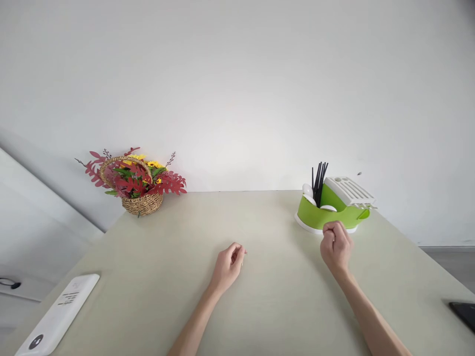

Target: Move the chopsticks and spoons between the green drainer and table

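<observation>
My left hand (228, 264) rests on the pale green table (260, 296) near its middle, fingers curled loosely inward with nothing in them. My right hand (336, 244) is raised slightly just in front of a green cutlery holder (326, 212), its fingers closed in a fist; I see nothing in it. The holder has a white base and a white slotted rack, and holds black chopsticks (319, 180) and white spoons (308, 190).
A wicker basket (143, 200) of red leaves and yellow flowers stands at the back left by the white wall. A white flat device (59, 314) lies at the table's front left edge. A dark object (463, 312) lies at the right edge.
</observation>
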The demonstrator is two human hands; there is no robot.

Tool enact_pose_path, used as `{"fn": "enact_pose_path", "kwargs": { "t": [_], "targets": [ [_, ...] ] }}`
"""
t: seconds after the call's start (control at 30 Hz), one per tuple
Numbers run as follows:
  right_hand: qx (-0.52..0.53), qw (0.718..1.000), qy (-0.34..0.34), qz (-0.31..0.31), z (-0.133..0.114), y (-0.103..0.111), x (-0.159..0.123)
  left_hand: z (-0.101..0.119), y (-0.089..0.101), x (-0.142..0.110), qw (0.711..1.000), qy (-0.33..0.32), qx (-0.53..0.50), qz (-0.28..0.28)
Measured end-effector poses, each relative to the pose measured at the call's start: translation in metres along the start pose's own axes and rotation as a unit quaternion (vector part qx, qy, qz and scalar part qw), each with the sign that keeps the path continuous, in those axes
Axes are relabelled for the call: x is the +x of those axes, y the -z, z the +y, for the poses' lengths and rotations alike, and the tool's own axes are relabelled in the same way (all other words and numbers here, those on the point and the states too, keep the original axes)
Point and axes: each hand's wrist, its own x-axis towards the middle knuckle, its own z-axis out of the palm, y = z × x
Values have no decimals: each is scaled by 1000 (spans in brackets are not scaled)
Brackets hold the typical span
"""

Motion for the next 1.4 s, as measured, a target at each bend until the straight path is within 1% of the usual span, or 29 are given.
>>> {"fn": "enact_pose_path", "kwargs": {
  "t": [0.17, 0.27, 0.33, 0.43, 0.57, 0.67, 0.83, 1.0, 1.2, 1.4],
  "targets": [
    [-26, 992, -49, 115, 23, -1, 9, 0, 0, 0, 1000, -1, 2, 0],
    [-35, 985, -96, 140, 43, 3, 12, 0, 0, 0, 1000, -4, 6, 0],
    [-41, 982, -128, 135, 55, 6, 12, 1, 0, 0, 1000, -6, 6, 0],
    [-45, 979, -168, 102, 68, 7, 8, 1, 0, -1, 1000, -5, 4, 0],
    [-47, 976, -208, 42, 76, 5, 2, 1, 0, -1, 1000, -3, 4, 1],
    [-51, 972, -227, 17, 77, 4, 0, 0, 0, -1, 1000, -3, 3, 2],
    [-59, 977, -206, -7, 76, 3, 1, -1, 0, 0, 1000, -4, 0, -1],
    [-66, 982, -174, -28, 67, -3, -1, 1, 0, -1, 1000, -3, -10, -2],
    [-73, 987, -132, -62, 45, -14, -8, 4, 0, -1, 1000, -7, -10, -2],
    [-77, 987, -76, -119, 17, -29, -24, 3, -1, 0, 1000, -11, -7, -3]
  ]
}}
